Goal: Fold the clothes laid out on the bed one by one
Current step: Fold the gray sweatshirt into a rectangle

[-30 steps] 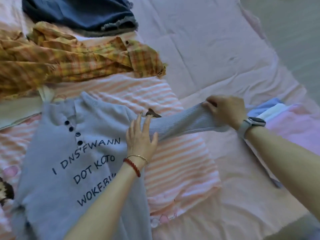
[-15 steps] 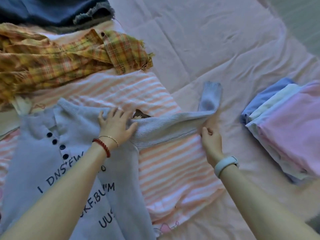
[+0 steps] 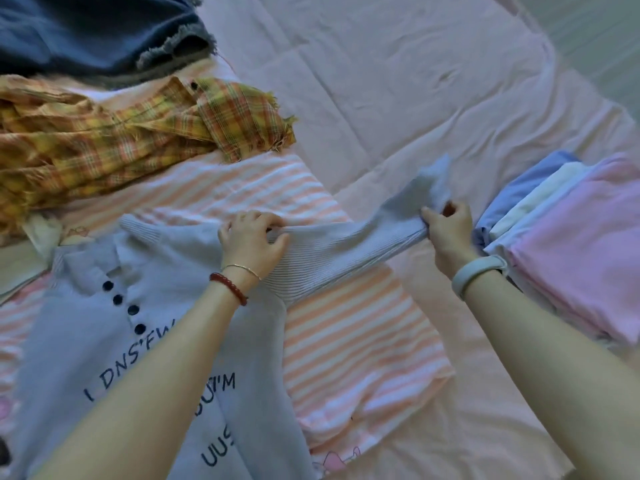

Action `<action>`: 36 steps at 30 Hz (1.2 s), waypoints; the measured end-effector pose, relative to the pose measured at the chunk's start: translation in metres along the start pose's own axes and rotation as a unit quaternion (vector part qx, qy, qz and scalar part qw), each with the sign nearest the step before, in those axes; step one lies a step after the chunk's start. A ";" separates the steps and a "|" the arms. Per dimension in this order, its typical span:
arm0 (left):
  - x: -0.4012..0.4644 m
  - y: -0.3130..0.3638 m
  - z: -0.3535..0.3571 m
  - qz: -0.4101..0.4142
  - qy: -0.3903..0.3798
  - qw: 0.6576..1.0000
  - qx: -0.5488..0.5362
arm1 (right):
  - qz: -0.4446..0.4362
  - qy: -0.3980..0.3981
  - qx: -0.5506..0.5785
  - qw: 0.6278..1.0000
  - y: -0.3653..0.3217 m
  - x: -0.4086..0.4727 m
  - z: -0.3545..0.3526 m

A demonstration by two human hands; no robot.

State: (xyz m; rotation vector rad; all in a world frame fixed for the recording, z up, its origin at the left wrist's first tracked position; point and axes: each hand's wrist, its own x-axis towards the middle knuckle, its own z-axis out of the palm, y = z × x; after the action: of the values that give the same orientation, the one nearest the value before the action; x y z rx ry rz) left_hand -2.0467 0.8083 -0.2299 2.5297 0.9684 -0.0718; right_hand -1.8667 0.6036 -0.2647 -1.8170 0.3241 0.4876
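The right hand (image 3: pixel 448 230) has regripped the sleeve (image 3: pixel 349 247) near its cuff, fingers curled round it, where half a second ago it only touched the knit from below. The left hand (image 3: pixel 251 242) now pinches the shoulder of the sweater (image 3: pixel 166 306) at 9 o'clock on the bed (image 3: pixel 398 81). The sleeve fold looks ready to start.

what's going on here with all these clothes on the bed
A person is folding a pale blue knit sweater on the bed. The left hand holds it at the shoulder while the right hand grips the sleeve near the cuff, stretched out sideways. A striped top, a plaid shirt and a dark denim piece wait unfolded; a folded stack sits on the right.
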 end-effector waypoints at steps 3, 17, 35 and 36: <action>-0.027 0.007 0.021 -0.074 0.037 0.996 -0.026 | 0.046 0.014 -0.084 0.995 0.024 -0.001 -0.014; -0.293 -0.058 0.065 -0.294 0.028 0.949 -0.108 | -0.051 -0.338 -0.347 0.873 0.180 -0.269 0.003; -0.373 -0.111 0.068 -0.220 -0.104 0.969 -0.050 | -0.197 -0.111 -0.623 0.749 0.132 -0.245 -0.041; -0.376 -0.112 0.066 -0.251 -0.058 0.963 -0.074 | -0.242 -0.128 -0.621 0.734 0.136 -0.253 -0.034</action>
State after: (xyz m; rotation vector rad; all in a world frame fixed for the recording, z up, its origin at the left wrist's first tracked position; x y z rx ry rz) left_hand -2.3965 0.6203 -0.2571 2.0668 1.4812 -0.2830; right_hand -2.1440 0.5245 -0.2478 -2.9224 -0.9049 0.6201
